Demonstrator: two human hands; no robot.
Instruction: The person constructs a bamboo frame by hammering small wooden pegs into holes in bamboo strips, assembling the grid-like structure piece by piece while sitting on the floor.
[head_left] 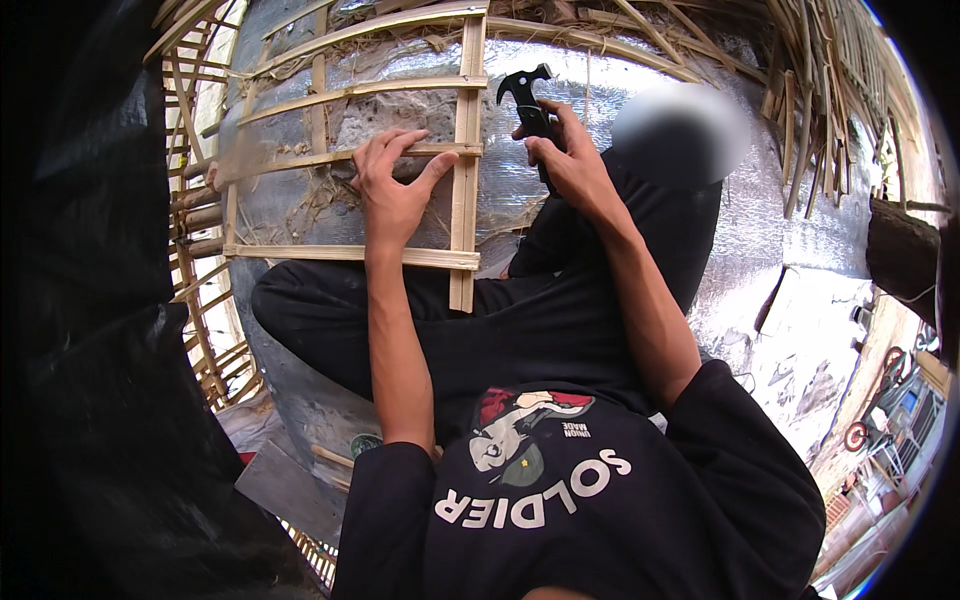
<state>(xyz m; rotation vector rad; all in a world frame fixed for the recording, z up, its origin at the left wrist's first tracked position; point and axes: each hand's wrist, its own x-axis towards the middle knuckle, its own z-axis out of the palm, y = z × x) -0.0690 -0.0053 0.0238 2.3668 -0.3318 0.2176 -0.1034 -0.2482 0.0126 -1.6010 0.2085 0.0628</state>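
Bamboo lattice point(462, 150) is lying partly assembled on silver foil sheeting point(560, 80); left hand point(392, 190) is pressing flat, fingers spread, while right hand point(570, 165) is gripping a black hammer point(528, 95) beside it.

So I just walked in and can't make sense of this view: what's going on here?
A person in a black shirt is working on a frame of bamboo slats laid over silver foil sheeting. The left hand presses flat on a horizontal slat, while the right hand grips a black hammer, raised beside the upright slat.
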